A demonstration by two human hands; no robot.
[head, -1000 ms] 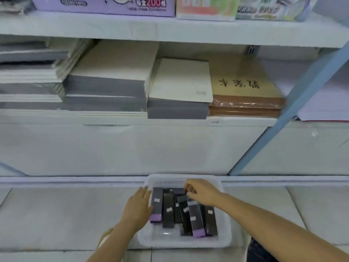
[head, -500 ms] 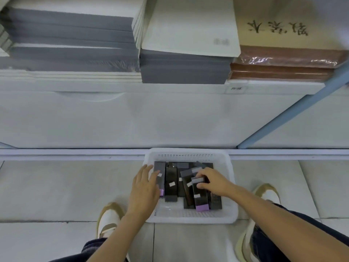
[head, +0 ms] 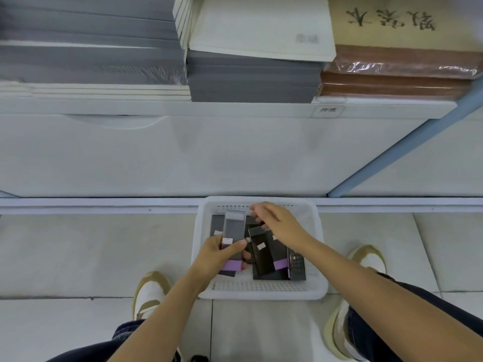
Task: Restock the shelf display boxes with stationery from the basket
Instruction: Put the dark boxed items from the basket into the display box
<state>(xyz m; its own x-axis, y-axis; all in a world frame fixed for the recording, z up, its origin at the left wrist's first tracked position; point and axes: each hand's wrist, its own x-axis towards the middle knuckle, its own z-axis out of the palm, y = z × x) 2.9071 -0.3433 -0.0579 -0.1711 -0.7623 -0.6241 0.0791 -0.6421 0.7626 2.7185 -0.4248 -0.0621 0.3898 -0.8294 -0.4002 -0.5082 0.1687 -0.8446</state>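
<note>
A white perforated basket (head: 262,288) sits on the tiled floor in front of the shelf unit. It holds several long dark stationery boxes (head: 264,253) with purple ends and small white labels. My left hand (head: 218,253) grips a grey box with a purple end (head: 234,231), lifted above the others at the basket's left side. My right hand (head: 278,223) reaches into the far middle of the basket, its fingertips pinching the top of another dark box (head: 254,220). The boxes under my hands are partly hidden.
Above the basket, the lowest shelf (head: 235,108) carries grey and white notebook stacks (head: 251,79) and brown wrapped books (head: 397,82). A blue upright post (head: 392,152) slants at the right. My shoes (head: 150,293) stand on either side of the basket.
The view has tilted down toward the basket. My left hand went from resting on the leftmost box to gripping and lifting it. My right hand moved toward the far side.
</note>
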